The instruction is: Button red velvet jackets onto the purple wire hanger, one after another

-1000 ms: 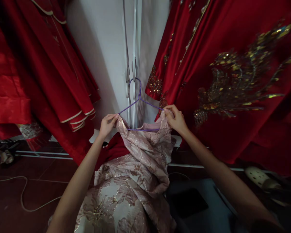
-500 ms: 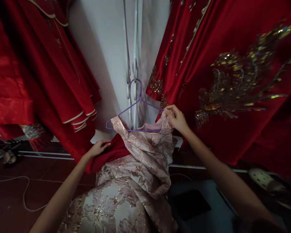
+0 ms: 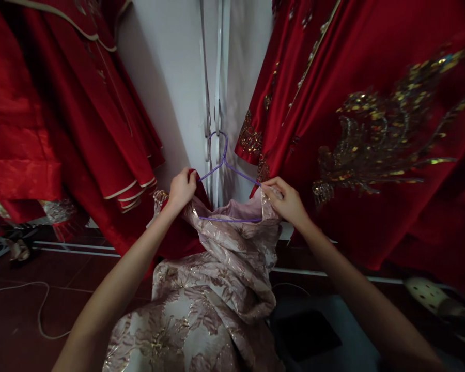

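Observation:
A pale pink dress (image 3: pixel 217 248) with gold and mauve floral brocade hangs from a thin purple hanger (image 3: pixel 225 157). The hanger's hook is on a white metal rail. My right hand (image 3: pixel 287 201) pinches the dress's right shoulder at the end of the hanger. At the left end, my left hand (image 3: pixel 183 190) is closed on red cloth (image 3: pixel 199 191) beside the dress's left shoulder. More of this cloth hangs behind the dress. My left fingers partly hide the hanger's tip, and a gold-trimmed bit shows left of the wrist.
Red garments (image 3: pixel 81 113) hang close on the left. A red gown (image 3: pixel 372 217) with gold sequin embroidery hangs on the right. Below are a dark flat object (image 3: pixel 306 333), a pale perforated shoe (image 3: pixel 424 294) and a white cable (image 3: pixel 42 310) on the floor.
My left hand has risen to the hanger's left end, bringing red cloth up with it. My right hand stays at the right shoulder of the dress.

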`<state>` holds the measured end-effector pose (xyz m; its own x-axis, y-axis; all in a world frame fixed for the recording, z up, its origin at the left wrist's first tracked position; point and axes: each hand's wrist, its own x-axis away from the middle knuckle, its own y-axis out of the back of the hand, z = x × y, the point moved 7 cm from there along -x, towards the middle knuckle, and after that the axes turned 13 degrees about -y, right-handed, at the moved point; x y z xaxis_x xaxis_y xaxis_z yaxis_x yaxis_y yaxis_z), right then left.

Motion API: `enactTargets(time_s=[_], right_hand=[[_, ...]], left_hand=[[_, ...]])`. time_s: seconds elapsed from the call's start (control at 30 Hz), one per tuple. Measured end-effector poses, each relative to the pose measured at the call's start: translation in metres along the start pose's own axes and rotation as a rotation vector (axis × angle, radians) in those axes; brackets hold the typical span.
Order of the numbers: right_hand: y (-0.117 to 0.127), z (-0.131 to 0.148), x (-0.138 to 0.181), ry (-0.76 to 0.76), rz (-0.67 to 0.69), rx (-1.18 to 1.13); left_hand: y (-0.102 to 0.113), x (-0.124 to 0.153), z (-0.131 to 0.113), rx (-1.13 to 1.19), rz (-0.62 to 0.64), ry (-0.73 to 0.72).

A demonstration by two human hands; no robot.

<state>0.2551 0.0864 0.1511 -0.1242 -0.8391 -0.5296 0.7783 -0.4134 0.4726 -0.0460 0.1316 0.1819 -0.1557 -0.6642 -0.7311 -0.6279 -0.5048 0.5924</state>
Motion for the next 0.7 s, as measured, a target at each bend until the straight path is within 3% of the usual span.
enactTargets(time_s=[0.1, 0.3, 0.4, 0.53, 0.63, 0.7], right_hand=[[0.010, 0.014, 0.008, 0.008, 0.003, 0.060], [0.016, 0.042, 0.025, -0.024, -0.054, 0.245], [0.012, 0.059, 0.037, 0.021, -0.049, 0.229], [0.009, 0.070, 0.044, 0.037, -0.019, 0.188], [0.009, 0.055, 0.024, -0.005, 0.035, 0.145], [0.003, 0.033, -0.002, -0.060, 0.117, 0.126]], left_hand=[[0.003, 0.005, -0.011, -0.092, 0.099, 0.008], [0.009, 0.024, 0.017, -0.407, 0.305, 0.110], [-0.006, 0.016, 0.002, -0.281, 0.316, 0.133], [-0.015, -0.010, -0.042, 0.043, 0.180, -0.034], [-0.007, -0.019, -0.054, 0.123, 0.139, -0.171], [-0.004, -0.020, -0.050, 0.145, 0.188, -0.235]])
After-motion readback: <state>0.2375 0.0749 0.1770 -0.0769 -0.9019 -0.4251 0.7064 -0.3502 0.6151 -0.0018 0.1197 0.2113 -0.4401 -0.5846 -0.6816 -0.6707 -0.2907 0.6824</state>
